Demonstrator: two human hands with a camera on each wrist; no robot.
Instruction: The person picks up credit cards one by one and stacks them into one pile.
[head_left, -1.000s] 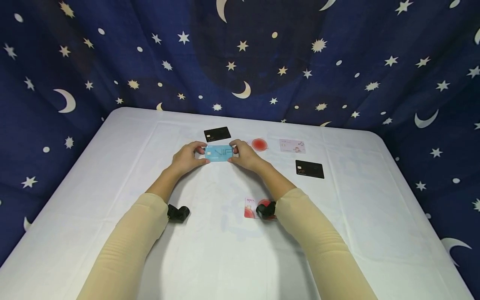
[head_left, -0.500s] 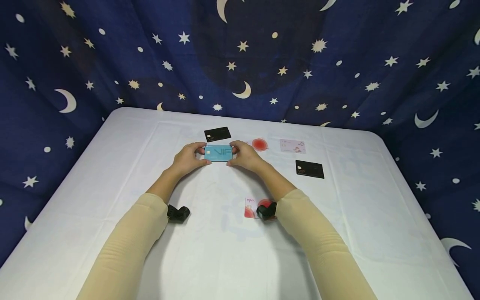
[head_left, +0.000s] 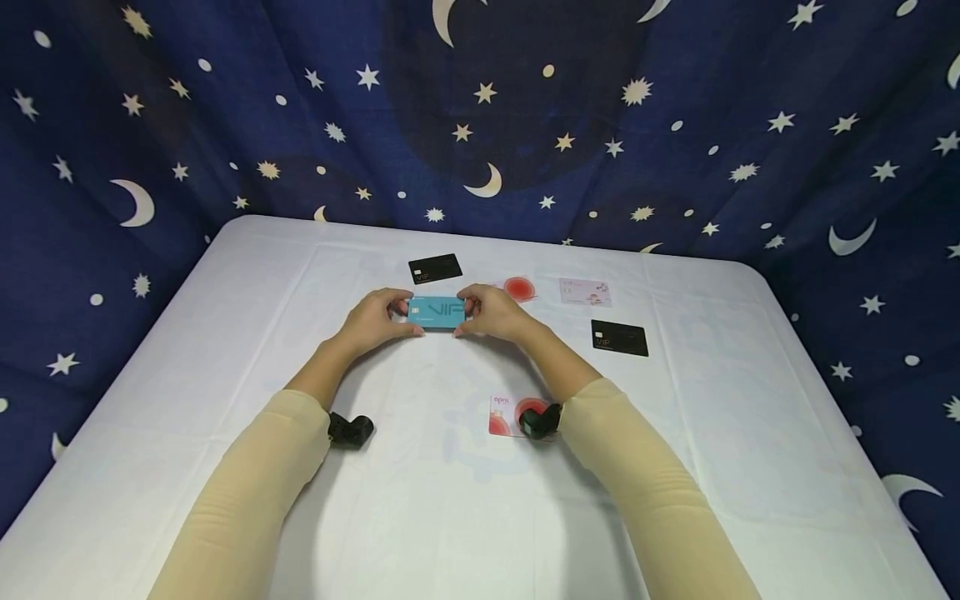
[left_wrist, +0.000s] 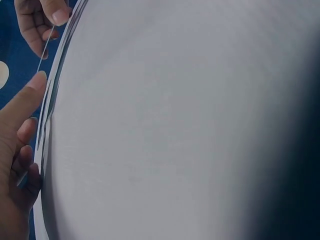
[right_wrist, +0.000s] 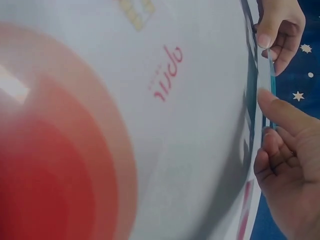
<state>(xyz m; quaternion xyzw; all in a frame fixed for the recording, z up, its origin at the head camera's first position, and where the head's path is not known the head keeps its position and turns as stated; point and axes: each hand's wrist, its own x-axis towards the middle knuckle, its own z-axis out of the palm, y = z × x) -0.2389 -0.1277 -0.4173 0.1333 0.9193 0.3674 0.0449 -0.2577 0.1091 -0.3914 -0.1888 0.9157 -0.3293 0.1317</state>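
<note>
Head view is showing a blue card (head_left: 437,312) over the far middle of the worktop (head_left: 435,517), a flat light-blue rectangle with a small pale chip square toward its left end and large dark lettering that is running to the right end. The left hand (head_left: 371,321) is pinching one short end and the right hand (head_left: 497,312) the other; each grip is closed down to the card's thinness, thumbs lying at the near corners and fingers curling at the far ones. Whether the card is touching the surface cannot be told.

Smooth, round-cornered cards are lying around it: a black card (head_left: 435,268) just beyond, a red-circled card (head_left: 518,289) and a pale pink card (head_left: 586,292) to the right, a second black card (head_left: 619,338) nearer. White, faintly creased cloth is covering the worktop; a dark blue curtain (head_left: 337,133) with stars and moons is hanging behind.

Left wrist view is giving the blue card edge-on, as a thin pale line. Right wrist view is catching its blue edge and enlarging the ringed card (right_wrist: 60,165), which a black wrist device (head_left: 540,422) is partly hiding in the head view.
</note>
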